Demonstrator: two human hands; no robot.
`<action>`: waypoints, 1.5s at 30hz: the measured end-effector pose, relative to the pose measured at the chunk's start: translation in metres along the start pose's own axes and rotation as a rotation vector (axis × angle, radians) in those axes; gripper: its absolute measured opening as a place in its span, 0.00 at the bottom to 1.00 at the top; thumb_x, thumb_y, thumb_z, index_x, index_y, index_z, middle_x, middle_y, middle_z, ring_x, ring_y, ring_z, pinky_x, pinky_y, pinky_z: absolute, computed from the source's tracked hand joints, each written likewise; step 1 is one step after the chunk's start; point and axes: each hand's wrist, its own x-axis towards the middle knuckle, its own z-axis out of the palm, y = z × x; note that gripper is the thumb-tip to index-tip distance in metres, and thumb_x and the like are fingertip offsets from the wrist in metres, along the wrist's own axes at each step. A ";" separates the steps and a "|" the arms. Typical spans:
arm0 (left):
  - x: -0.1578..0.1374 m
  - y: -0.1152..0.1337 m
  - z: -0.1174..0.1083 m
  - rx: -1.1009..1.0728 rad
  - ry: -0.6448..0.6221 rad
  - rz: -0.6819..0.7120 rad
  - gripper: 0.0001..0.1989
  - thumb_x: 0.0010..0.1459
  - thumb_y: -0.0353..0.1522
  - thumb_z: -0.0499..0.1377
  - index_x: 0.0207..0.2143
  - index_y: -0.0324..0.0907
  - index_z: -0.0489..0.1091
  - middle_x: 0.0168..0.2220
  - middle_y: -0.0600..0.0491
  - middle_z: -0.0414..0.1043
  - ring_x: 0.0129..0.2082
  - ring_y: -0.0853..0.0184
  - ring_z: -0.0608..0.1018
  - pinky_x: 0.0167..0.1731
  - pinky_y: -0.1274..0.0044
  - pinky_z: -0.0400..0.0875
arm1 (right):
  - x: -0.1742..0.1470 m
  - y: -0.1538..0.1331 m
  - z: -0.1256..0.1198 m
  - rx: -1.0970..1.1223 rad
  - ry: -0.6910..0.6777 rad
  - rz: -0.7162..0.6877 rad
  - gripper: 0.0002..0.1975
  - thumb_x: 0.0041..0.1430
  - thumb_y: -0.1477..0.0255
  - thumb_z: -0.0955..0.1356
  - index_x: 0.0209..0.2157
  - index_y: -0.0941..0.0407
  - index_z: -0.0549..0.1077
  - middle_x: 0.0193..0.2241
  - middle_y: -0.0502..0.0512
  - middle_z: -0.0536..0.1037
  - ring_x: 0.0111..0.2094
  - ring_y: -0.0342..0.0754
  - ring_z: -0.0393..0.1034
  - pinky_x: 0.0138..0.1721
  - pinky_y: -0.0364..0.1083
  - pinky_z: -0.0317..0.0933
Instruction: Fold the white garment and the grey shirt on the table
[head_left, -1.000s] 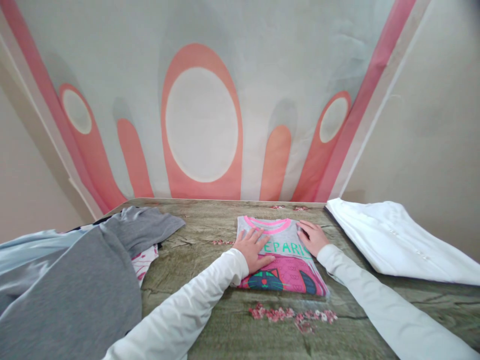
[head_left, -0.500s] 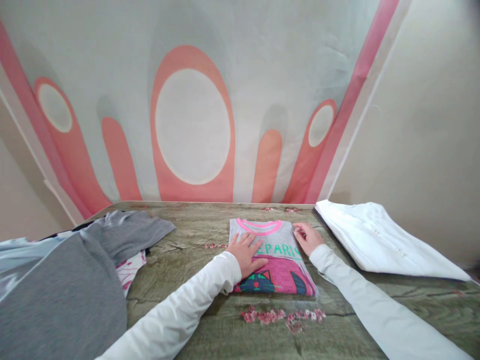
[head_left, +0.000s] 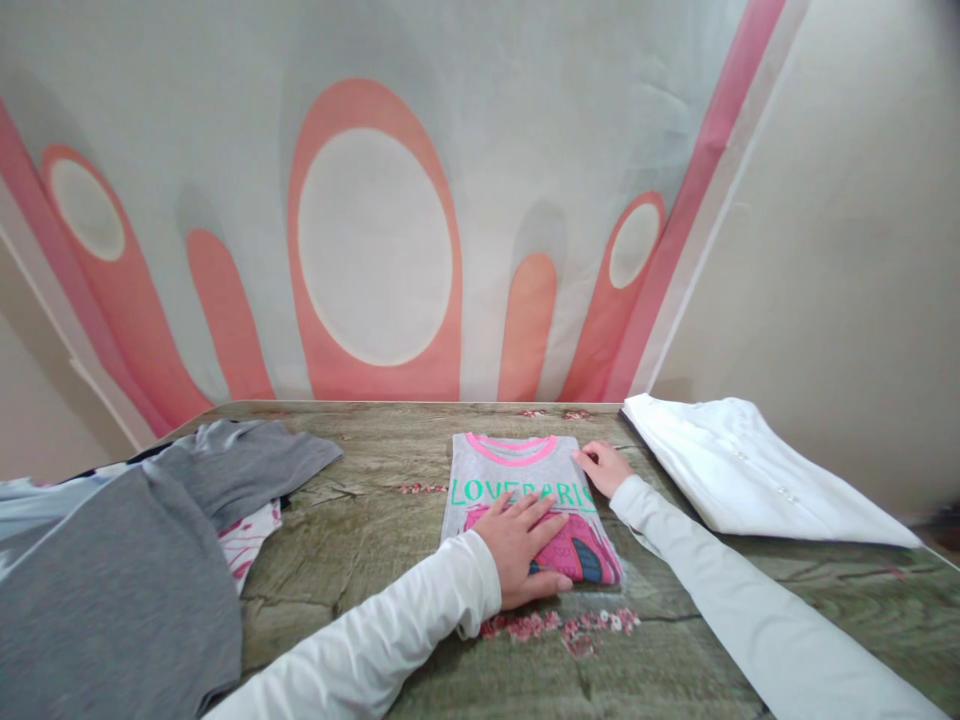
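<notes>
A folded T-shirt (head_left: pixel 517 480), grey with a pink neckband, green lettering and a pink printed panel, lies flat on the table, its neck toward the far side. Across the lower part of its print rests my left hand (head_left: pixel 525 548), palm down with the fingers spread, hiding part of the picture. At the shirt's upper right edge is my right hand (head_left: pixel 604 468), its thumb and fingers bent together against the fabric. Whether cloth is pinched between those fingertips is hidden.
Grey clothing (head_left: pixel 142 560) is heaped over other garments at the left. A folded white garment (head_left: pixel 757 470) lies at the right edge. The wood-patterned table (head_left: pixel 360 560) carries pink flower prints and ends at a wall with a pink-and-white pattern (head_left: pixel 375 240).
My left hand has slid down and to the right over the shirt, uncovering more of the green lettering. My right hand stays at the upper right edge. The view has shifted slightly.
</notes>
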 end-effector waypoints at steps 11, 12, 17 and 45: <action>0.000 0.001 0.001 0.035 0.009 0.014 0.35 0.54 0.54 0.38 0.59 0.47 0.44 0.60 0.49 0.44 0.58 0.55 0.51 0.54 0.58 0.43 | -0.007 0.000 0.005 0.005 0.123 0.000 0.12 0.48 0.64 0.63 0.31 0.57 0.64 0.28 0.55 0.69 0.27 0.46 0.64 0.32 0.46 0.61; 0.000 0.000 0.002 0.038 0.010 0.015 0.35 0.54 0.54 0.38 0.59 0.47 0.44 0.60 0.49 0.44 0.58 0.55 0.51 0.54 0.58 0.43 | -0.008 -0.001 0.005 0.012 0.140 0.002 0.14 0.48 0.64 0.63 0.34 0.59 0.63 0.31 0.57 0.69 0.28 0.46 0.65 0.33 0.46 0.62; 0.001 -0.001 0.008 0.042 0.017 0.014 0.35 0.54 0.54 0.38 0.59 0.47 0.45 0.60 0.48 0.44 0.58 0.54 0.50 0.53 0.57 0.42 | -0.013 -0.013 0.001 -0.072 0.146 -0.190 0.24 0.54 0.61 0.59 0.47 0.63 0.62 0.47 0.66 0.65 0.49 0.52 0.60 0.50 0.51 0.53; 0.000 -0.148 0.025 0.226 0.208 -0.601 0.24 0.59 0.39 0.43 0.57 0.42 0.51 0.60 0.50 0.48 0.58 0.62 0.53 0.54 0.66 0.49 | -0.010 -0.025 0.007 -0.350 -0.265 -0.202 0.31 0.58 0.54 0.51 0.59 0.54 0.47 0.59 0.52 0.50 0.60 0.50 0.41 0.56 0.58 0.40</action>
